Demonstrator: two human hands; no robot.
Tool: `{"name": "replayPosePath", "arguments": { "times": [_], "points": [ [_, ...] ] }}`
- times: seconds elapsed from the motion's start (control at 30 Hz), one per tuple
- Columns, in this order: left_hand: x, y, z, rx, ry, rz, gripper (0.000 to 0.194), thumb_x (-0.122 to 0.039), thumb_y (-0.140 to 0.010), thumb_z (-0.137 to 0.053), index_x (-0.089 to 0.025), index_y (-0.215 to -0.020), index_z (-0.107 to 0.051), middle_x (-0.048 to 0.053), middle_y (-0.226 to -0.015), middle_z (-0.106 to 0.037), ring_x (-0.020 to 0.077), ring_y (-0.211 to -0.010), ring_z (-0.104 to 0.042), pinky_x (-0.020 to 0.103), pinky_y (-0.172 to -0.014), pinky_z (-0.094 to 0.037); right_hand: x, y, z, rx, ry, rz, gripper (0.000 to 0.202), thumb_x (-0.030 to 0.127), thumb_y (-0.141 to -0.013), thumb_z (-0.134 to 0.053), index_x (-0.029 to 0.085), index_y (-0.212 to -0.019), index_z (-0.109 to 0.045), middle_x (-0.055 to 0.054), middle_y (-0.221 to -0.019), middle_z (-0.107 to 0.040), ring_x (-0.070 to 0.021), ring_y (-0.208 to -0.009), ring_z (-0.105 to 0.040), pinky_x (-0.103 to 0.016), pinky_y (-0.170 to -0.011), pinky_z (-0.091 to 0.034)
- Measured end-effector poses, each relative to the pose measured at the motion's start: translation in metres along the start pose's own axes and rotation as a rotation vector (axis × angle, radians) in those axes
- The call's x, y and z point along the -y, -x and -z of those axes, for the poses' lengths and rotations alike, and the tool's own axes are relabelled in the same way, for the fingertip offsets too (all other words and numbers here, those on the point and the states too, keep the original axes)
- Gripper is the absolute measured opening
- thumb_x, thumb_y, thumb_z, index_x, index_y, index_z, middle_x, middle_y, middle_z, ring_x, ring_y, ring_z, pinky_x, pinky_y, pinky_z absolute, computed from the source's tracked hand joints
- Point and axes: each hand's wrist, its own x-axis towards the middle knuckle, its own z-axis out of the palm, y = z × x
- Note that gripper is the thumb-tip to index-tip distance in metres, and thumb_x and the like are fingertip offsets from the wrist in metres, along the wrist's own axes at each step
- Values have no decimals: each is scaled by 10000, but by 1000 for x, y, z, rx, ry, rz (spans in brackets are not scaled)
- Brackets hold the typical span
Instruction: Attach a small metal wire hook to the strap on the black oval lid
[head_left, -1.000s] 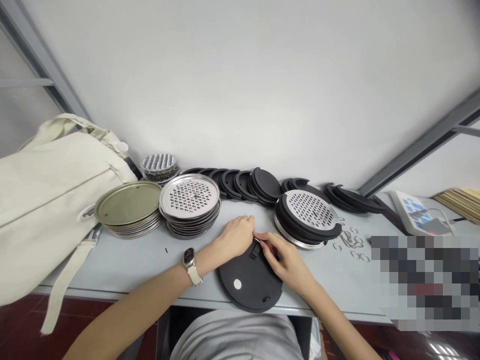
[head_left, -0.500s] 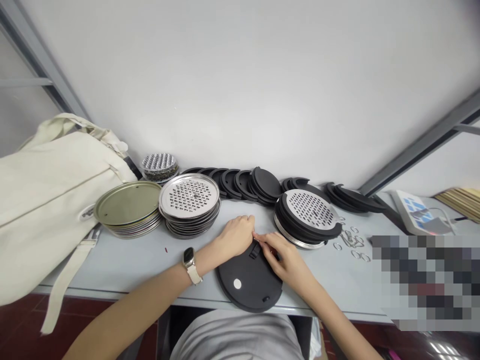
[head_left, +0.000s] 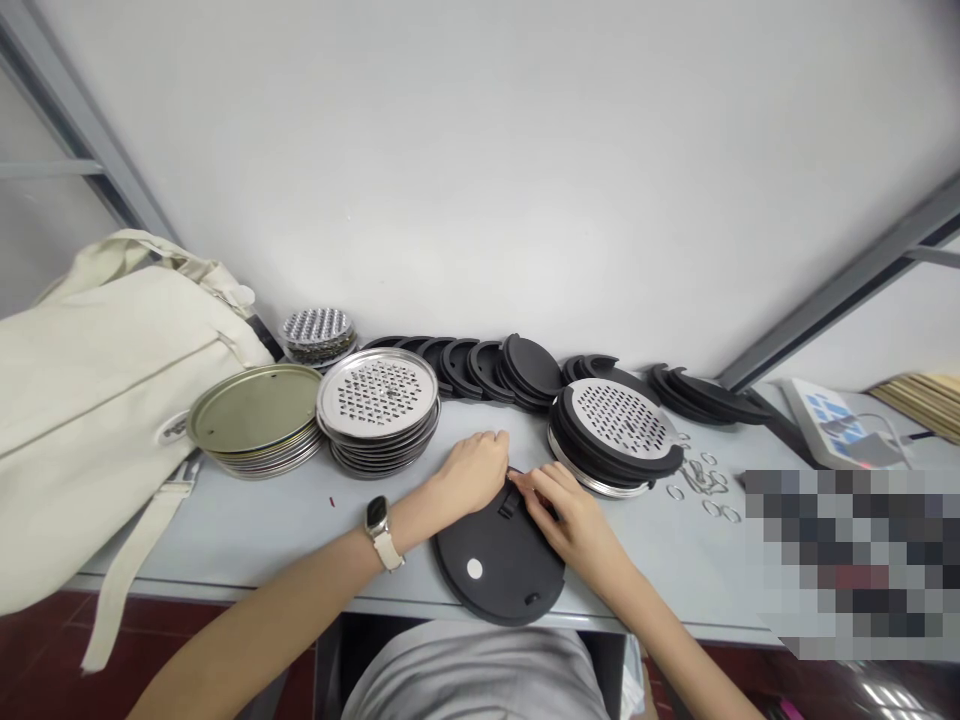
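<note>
A round black plastic disc (head_left: 495, 560) lies flat at the table's front edge. It carries a white round sticker (head_left: 475, 569) and a small black tab or clip (head_left: 511, 502) near its far rim. My left hand (head_left: 471, 472), with a watch on the wrist, is curled over the disc's far left rim, its fingertips hidden. My right hand (head_left: 559, 508) rests on the disc's far right side. Its thumb and fingers pinch together right beside the black clip; whatever is between them is too small to make out.
Stacked metal grater plates (head_left: 379, 395) and olive lids (head_left: 259, 410) stand left, near a cream bag (head_left: 112, 400). Black discs (head_left: 532, 370) line the wall. A black-rimmed grater stack (head_left: 622, 425) and loose metal rings (head_left: 711, 508) lie right, before a power strip (head_left: 836, 425).
My right fingertips have drawn slightly away from my left hand, toward the right and nearer to me, showing more of the disc's far rim. The disc has stayed in place.
</note>
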Motion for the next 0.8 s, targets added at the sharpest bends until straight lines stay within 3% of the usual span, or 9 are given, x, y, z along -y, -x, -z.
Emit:
{"name": "replayPosePath", "arguments": {
  "times": [0.13,0.47,0.63,0.8],
  "points": [
    [-1,0,-1,-20,11,8,139,-100,-895,-349,-122,-956,-472,119,-913,-603,227,-811,-606,320,-684,-480,1,1,0,-18,-50,-2,148,178,-957,-386,216,-970,-528,-51,-901,-488,-190,-855,-497,-333,-782,-429],
    [2,-3,-8,-81,10,-6,145,-92,-896,-336,-140,-913,-472,88,-863,-592,203,-767,-579,306,-665,-460,-1,2,-5,-133,-82,17,162,157,-951,-395,223,-1005,-533,-65,-964,-509,-190,-925,-527,-316,-817,-441],
    [-4,-1,17,-318,110,-186,225,-144,-948,-278,-160,-831,-469,71,-859,-562,195,-817,-532,318,-751,-421,-4,2,-5,-184,-80,42,161,138,-945,-404,223,-1012,-522,-50,-916,-523,-179,-875,-535,-296,-792,-442],
    [3,2,36,-182,334,-345,176,-226,-938,-382,-175,-793,-468,12,-745,-549,144,-672,-508,266,-635,-380,-5,2,-6,-213,-93,46,109,140,-938,-416,216,-939,-494,-36,-856,-514,-169,-795,-534,-278,-738,-442]
  ]
}}
